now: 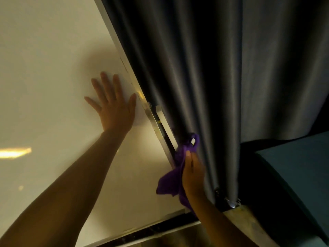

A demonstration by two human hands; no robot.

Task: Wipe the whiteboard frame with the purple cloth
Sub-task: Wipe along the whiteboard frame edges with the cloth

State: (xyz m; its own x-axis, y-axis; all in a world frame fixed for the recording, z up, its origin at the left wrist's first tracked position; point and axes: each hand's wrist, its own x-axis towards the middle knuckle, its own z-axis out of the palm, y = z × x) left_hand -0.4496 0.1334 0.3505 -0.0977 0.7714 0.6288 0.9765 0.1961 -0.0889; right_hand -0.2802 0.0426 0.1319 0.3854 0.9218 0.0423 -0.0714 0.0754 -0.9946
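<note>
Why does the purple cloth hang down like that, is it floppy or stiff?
Probably floppy: the purple cloth droops in loose folds below the right hand instead of holding a shape. It likely bends easily, since it bunches against the whiteboard frame. It seems light too, as the hand holds it up alone.

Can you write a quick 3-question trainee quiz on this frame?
1. True or false: the left hand lies flat on the whiteboard.
2. Which hand grips the purple cloth? A) left B) right C) both
3. Fill in: the cloth is pressed to the board's metal frame, beside a dark ____.

Key: 1 true. 2 B, the right hand. 3 curtain.
</note>
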